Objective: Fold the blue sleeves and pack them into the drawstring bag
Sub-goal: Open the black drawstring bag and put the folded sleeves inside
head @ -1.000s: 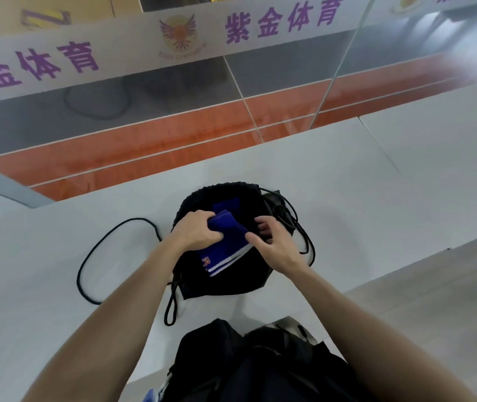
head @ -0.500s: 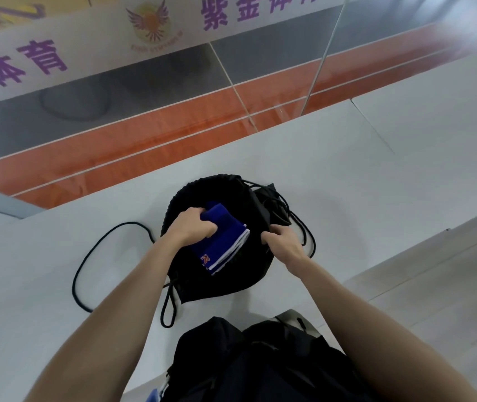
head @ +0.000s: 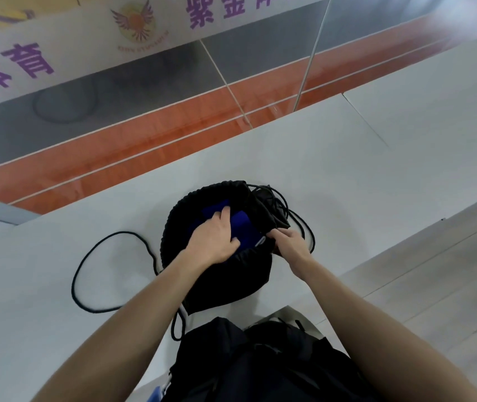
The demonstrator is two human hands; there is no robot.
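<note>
A black drawstring bag [head: 231, 280] lies on the white table [head: 347, 184] with its mouth open toward the far side. Folded blue sleeves [head: 244, 232] with white stripes sit inside the opening, partly hidden. My left hand [head: 214, 237] lies flat on top of the sleeves inside the bag, fingers spread over them. My right hand [head: 291, 245] pinches the bag's near right rim and holds it open. A second patch of blue shows deeper in the bag.
A black cord [head: 95, 268] loops across the table left of the bag; more cord [head: 295, 216] curls at its right. A glass panel with purple lettering [head: 217, 10] stands behind the table. A dark garment [head: 254, 364] fills the bottom of the view.
My left hand has pushed the folded sleeves down from the bag's front into the opening and now lies flat on them. My right hand keeps its grip on the rim.
</note>
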